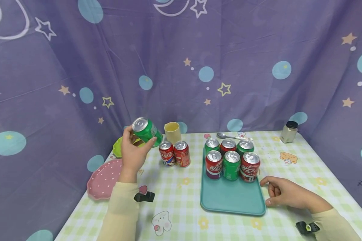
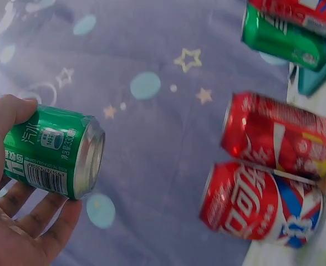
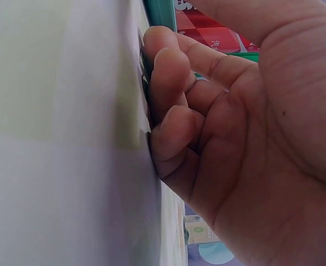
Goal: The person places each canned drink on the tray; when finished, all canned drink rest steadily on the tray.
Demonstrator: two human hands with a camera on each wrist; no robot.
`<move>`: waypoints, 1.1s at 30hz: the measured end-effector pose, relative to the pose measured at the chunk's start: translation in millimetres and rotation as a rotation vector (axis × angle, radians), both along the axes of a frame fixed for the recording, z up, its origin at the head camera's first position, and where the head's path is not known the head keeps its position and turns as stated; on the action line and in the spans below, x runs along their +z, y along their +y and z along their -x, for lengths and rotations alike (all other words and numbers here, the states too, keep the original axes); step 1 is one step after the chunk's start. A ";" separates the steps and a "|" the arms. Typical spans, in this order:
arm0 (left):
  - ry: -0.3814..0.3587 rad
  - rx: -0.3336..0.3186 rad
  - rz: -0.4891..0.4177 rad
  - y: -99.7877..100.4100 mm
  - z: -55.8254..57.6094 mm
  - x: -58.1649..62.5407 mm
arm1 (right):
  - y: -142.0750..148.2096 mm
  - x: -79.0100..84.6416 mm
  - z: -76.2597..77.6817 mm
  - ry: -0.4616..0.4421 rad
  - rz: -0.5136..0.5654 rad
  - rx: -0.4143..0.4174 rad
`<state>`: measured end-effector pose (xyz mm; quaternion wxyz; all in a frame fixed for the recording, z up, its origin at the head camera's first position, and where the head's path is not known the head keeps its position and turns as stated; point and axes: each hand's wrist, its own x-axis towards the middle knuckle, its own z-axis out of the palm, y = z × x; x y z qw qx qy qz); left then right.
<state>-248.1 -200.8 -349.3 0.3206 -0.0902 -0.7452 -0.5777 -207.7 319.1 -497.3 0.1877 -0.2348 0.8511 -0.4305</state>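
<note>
My left hand grips a green soda can, held tilted in the air above the back left of the table. In the left wrist view the thumb lies across the top of the green can and the fingers support it from below. Two red cola cans stand side by side just right of that hand. A teal tray carries several red and green cans in two rows at its far end. My right hand rests on the table, fingers loosely bent, thumb and index tips right at the tray's right rim.
Behind the two red cans stands a yellow cup. A pink dotted plate and a green dish lie at the left edge. A spoon lies behind the tray; a black-capped jar stands back right.
</note>
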 end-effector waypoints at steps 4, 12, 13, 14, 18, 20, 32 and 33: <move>0.023 -0.039 0.036 15.9 -13.8 10.2 | 0.7 -0.2 -0.3 0.000 0.004 0.001; 0.063 -0.177 0.109 39.5 -17.5 2.0 | 1.8 -2.8 -0.8 0.006 0.035 0.016; 0.065 -0.198 0.117 41.9 -15.9 -2.2 | 1.8 -3.1 -0.8 0.009 0.038 0.016; 0.063 -0.217 0.126 44.5 -14.0 -6.9 | 2.0 -3.8 -0.6 0.015 0.035 0.017; 0.035 -0.307 0.162 60.5 -13.8 -21.9 | 2.1 -4.9 -0.4 0.019 0.035 0.015; 0.014 -0.352 0.177 71.5 -16.3 -27.8 | 2.4 -4.9 -0.4 0.023 0.032 0.016; -0.141 -0.495 0.249 132.4 -29.2 -68.6 | 2.6 -3.9 -0.1 0.039 0.009 0.018; -0.153 -0.503 0.259 136.9 -30.6 -71.1 | 2.6 -4.0 -0.2 0.040 0.010 0.018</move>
